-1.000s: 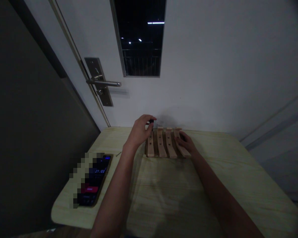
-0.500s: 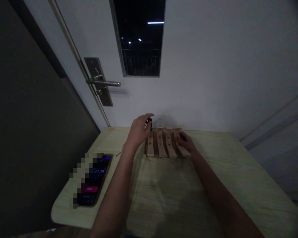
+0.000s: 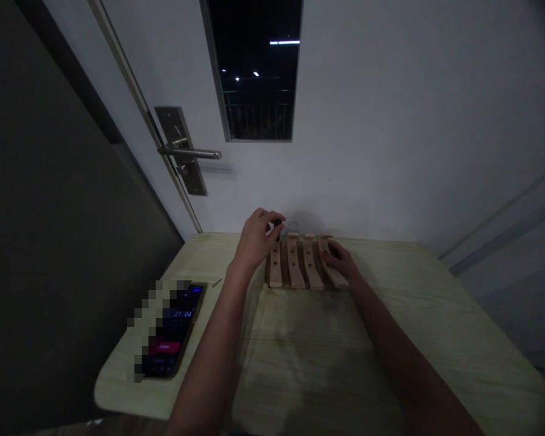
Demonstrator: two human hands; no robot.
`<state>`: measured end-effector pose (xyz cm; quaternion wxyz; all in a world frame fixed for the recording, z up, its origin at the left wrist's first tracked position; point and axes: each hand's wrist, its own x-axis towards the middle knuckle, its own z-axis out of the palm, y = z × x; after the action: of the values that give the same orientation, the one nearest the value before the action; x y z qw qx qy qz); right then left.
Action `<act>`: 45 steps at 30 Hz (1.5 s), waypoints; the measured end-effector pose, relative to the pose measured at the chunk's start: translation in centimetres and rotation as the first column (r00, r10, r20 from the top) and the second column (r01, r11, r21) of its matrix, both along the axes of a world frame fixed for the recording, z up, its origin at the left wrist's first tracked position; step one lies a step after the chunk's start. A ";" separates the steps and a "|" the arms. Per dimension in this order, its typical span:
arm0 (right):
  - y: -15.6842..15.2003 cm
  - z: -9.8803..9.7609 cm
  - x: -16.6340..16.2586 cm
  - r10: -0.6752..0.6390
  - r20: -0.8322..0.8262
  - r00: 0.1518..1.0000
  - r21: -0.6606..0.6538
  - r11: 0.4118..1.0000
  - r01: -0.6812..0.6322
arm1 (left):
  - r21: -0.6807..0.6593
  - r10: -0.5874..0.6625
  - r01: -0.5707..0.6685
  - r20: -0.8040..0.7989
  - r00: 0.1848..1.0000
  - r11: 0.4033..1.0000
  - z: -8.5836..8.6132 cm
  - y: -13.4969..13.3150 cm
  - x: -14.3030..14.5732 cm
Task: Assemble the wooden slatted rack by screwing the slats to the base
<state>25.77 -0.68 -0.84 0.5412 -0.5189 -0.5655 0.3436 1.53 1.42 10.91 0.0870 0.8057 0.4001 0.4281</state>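
A small wooden rack with several curved slats (image 3: 293, 266) lies on the table, dark holes or screw heads along its slats. At its far left end my left hand (image 3: 260, 236) is closed, pinching a small black object (image 3: 277, 223) between thumb and fingers above the leftmost slat. That object may be the top of a tool; its kind is hard to make out. My right hand (image 3: 343, 261) grips the rack's right side, with fingers on the rightmost slat (image 3: 333, 272). Part of that hand's thumb and the rack's underside are hidden.
A phone (image 3: 175, 330) lies on the left of the pale wooden table (image 3: 272, 363). Near it is a thin metal piece (image 3: 217, 282). Behind the table stands a white door (image 3: 367, 151) with a lever handle (image 3: 195, 153) and a dark window (image 3: 258, 72).
My left hand has turned slightly, and its fingertips and the black object have shifted a little to the right. The right hand and the rack stay in place.
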 end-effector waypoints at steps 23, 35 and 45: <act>0.0 0.2 -0.1 -0.016 -0.021 1.000 -0.029 0.999 0.015 | -0.025 -0.038 0.040 0.078 0.996 0.999 -0.5 0.2 0.3; 0.0 0.1 0.0 -0.026 -0.012 1.000 -0.026 0.999 0.025 | 0.013 0.008 -0.008 0.027 1.000 1.000 -0.5 0.2 0.2; 0.0 0.1 -0.1 -0.028 -0.018 0.999 -0.021 0.999 0.028 | -0.025 -0.050 0.051 0.053 0.997 0.998 -0.5 0.4 0.2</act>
<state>25.62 -0.68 -0.72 0.5456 -0.5293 -0.5497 0.3464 1.77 1.81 10.38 0.1190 0.8029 0.3828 0.4413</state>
